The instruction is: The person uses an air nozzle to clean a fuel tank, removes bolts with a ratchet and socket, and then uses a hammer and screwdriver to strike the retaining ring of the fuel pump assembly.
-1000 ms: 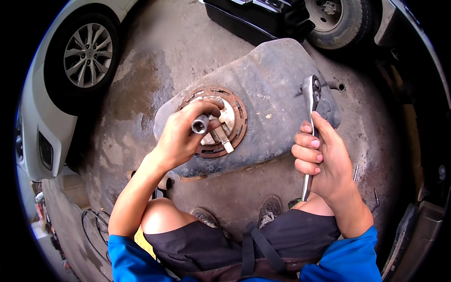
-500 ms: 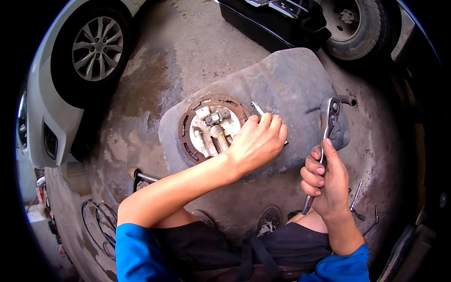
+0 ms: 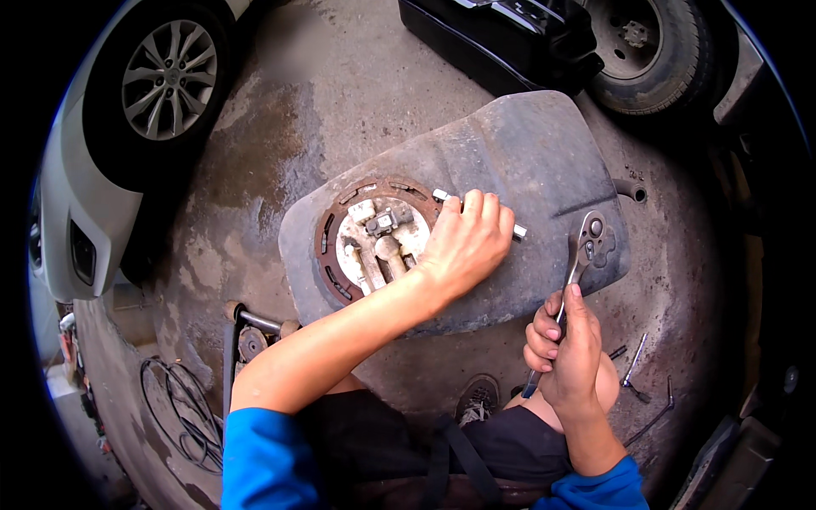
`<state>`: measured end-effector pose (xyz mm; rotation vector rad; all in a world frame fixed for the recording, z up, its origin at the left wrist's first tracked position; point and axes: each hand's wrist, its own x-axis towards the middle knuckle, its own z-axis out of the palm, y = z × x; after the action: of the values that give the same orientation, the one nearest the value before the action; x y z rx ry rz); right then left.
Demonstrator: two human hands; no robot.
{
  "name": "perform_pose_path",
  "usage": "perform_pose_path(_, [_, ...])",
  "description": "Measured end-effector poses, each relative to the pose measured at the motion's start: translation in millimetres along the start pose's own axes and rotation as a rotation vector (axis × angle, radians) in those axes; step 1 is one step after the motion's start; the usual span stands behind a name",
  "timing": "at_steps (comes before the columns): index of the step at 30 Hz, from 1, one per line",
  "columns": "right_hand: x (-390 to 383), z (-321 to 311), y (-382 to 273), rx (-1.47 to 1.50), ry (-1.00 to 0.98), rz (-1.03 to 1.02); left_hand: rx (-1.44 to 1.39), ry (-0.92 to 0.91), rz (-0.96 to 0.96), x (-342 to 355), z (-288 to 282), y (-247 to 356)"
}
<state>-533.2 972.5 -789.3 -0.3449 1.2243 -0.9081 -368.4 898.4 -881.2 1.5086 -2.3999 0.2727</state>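
Closed over a short silvery metal bar (image 3: 519, 232), my left hand (image 3: 470, 242) is above the dark fuel tank (image 3: 535, 153). Both ends of the bar stick out past the fingers; the hand hides its middle. Left of that hand is a rusty lock ring (image 3: 326, 234) around a dirty white pump cover (image 3: 350, 228) with pipe stubs and a grey connector (image 3: 389, 222). My right hand (image 3: 571, 357) grips a ratchet wrench (image 3: 568, 289) by its handle, head upward, in front of the tank's right end.
A white car (image 3: 102, 183) stands at left, a black case (image 3: 484, 38) and a loose wheel (image 3: 650, 85) at the far right. Tools (image 3: 636, 361) lie on the floor by my right leg. A black cable (image 3: 183, 416) and a metal arm-like part (image 3: 259, 323) lie at left.
The bar in my left hand has turned and lies flatter across the view. My right hand has lowered and moved slightly left with the ratchet wrench, whose head has tilted.
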Motion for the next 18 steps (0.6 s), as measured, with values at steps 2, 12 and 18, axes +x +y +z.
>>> perform_pose_path(2, [3,2,7,0.028,0.031,0.0,0.0,0.046,0.026,-1,1,-5])
perform_pose_path(12, [3,29,57,-0.055,0.067,-0.032,-0.2,0.014,0.016,-7,-5,-15])
perform_pose_path(18, [1,26,47,0.018,0.195,-0.238,-0.161,0.017,0.019,-7,-2,-13])
